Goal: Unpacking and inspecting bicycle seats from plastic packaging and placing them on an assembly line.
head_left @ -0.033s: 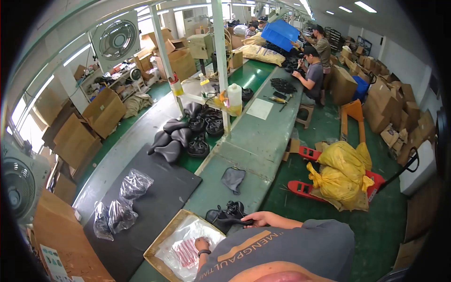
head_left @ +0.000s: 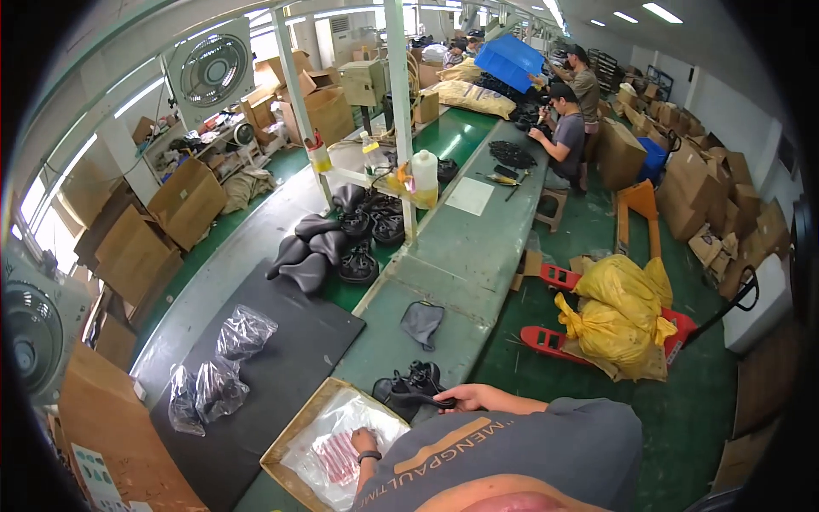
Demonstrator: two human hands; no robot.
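Note:
A cardboard box (head_left: 286, 437) with low sides stands close in front of me, holding clear plastic bags (head_left: 334, 456) with reddish print. My left hand (head_left: 365, 441), a dark band at its wrist, is down on these bags with fingers bent and closed on the plastic; its fingertips are partly hidden. Just right of the box, my right hand (head_left: 459, 395) grips the near edge of a black bicycle saddle (head_left: 408, 383), which rests on the green table with its underside parts up. Beyond it lies a flat grey cloth piece (head_left: 423, 324), resembling a mask.
Bagged black items (head_left: 223, 388) lie on a dark mat (head_left: 294, 358) at left. Several black saddles (head_left: 311, 247) are piled behind it, near a metal post (head_left: 401, 128). Yellow sacks (head_left: 618, 316) sit on a red pallet truck (head_left: 546, 339) at right. A co-worker (head_left: 567, 136) works farther along.

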